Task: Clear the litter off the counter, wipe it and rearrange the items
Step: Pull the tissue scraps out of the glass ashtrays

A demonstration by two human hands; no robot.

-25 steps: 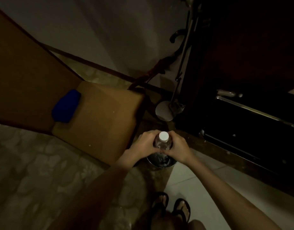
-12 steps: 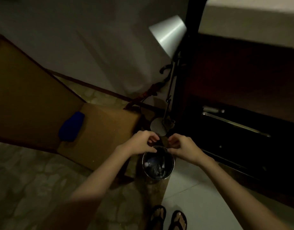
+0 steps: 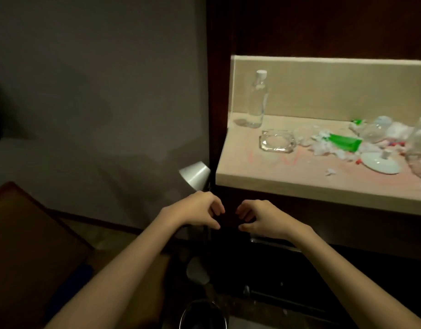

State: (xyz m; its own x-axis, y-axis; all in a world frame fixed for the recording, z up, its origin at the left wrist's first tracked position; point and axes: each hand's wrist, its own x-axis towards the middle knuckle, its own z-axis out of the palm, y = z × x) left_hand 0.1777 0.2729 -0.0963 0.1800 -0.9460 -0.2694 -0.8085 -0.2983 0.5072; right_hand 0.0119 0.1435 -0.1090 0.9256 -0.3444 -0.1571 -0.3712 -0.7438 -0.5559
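Dimly lit, the room around me is mostly grey wall (image 3: 86, 103) on the left and a dark wooden cabinet (image 3: 323, 24) on the right, with a pale counter (image 3: 299, 186) set into it under a brighter light. On the counter's far left corner a clear bottle (image 3: 257, 100) with a white cap stands upright against the back panel. Just in front of it sits a square glass ashtray (image 3: 277, 140). To its right the litter (image 3: 328, 143) spreads out: shreds of white paper, a green wrapper (image 3: 345, 141), crumpled clear plastic (image 3: 375, 131) and some small red bits. A white lid (image 3: 381, 161) with a knob lies near the front edge among the scraps, and pink smears mark the surface near the ashtray.

Below the counter's left end, a white lamp shade (image 3: 195, 178) tilts beside the cabinet's edge. The rim of a metal bin (image 3: 204, 315) shows at the bottom of the view, and a brown chair (image 3: 26, 233) fills the lower left.

I hold both arms out in front of me, below the counter. My left hand (image 3: 197, 211) and my right hand (image 3: 259, 218) are near each other, not touching, fingers loosely curled inward, and each holds nothing.
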